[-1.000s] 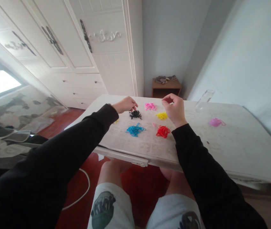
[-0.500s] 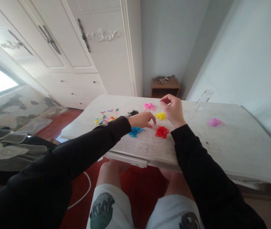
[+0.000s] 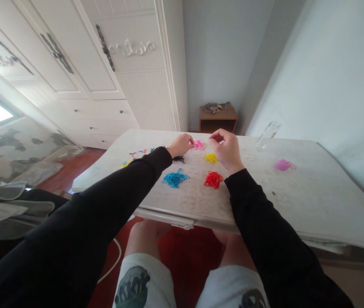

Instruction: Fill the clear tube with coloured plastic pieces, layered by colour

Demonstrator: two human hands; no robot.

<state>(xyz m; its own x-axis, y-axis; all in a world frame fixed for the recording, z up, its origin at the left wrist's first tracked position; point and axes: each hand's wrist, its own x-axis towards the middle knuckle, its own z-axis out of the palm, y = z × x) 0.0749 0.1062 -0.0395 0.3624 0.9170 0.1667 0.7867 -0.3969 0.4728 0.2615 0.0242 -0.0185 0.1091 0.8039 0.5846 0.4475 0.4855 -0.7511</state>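
My left hand point(image 3: 181, 146), fingers curled together, is at the left edge of a pink pile of small rubber bands point(image 3: 198, 145). Anything between its fingertips is too small to make out. Thumb and forefinger of my right hand point(image 3: 226, 147) meet in a pinch above the table, just right of the yellow bands point(image 3: 211, 158); I cannot see what they hold. Nearer to me lie blue bands point(image 3: 176, 179) and red bands point(image 3: 213, 179). The black bands point(image 3: 179, 159) are partly hidden under my left wrist, and my left sleeve covers most of a mixed-colour pile point(image 3: 126, 163).
All of this lies on a white table point(image 3: 252, 201). Towards its right are a clear glass container point(image 3: 267, 134) and a pinkish-purple pouch-like object point(image 3: 283, 164). A few loose bands point(image 3: 141, 151) lie at the back left. Behind stands a small brown cabinet point(image 3: 219, 114) with cloth on top.
My left hand has moved away from me and left, from between the blue and red piles to the pink pile. The right hand stays pinched in nearly the same place. The view has shifted slightly.
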